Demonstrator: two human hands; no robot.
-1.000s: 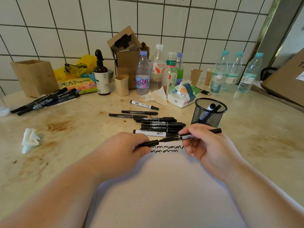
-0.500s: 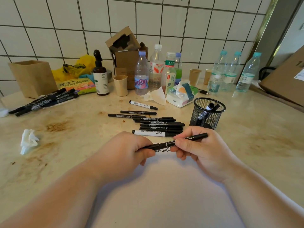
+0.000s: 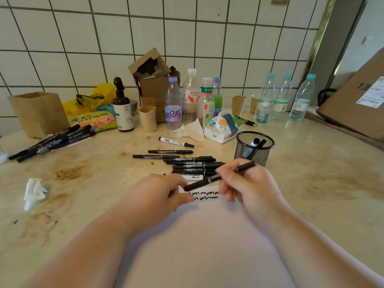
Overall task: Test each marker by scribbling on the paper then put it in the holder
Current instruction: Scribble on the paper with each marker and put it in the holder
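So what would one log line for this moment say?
right hand: holds marker | left hand: at its cap end | paper: two scribbles | holder: two markers

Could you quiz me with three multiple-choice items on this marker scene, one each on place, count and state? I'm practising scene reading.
1. Where does the mesh holder stand?
A. right of the marker pile
B. left of the crumpled tissue
C. on the paper

2. How many scribble lines show on the paper?
A. none
B. two
C. five

3. What grips the held marker?
A. nothing
B. right hand, left hand at its lower end
C. left hand only

Answers: 1 A, holder sits right of the pile. 2 B, two wavy lines. 3 B, both hands meet it.
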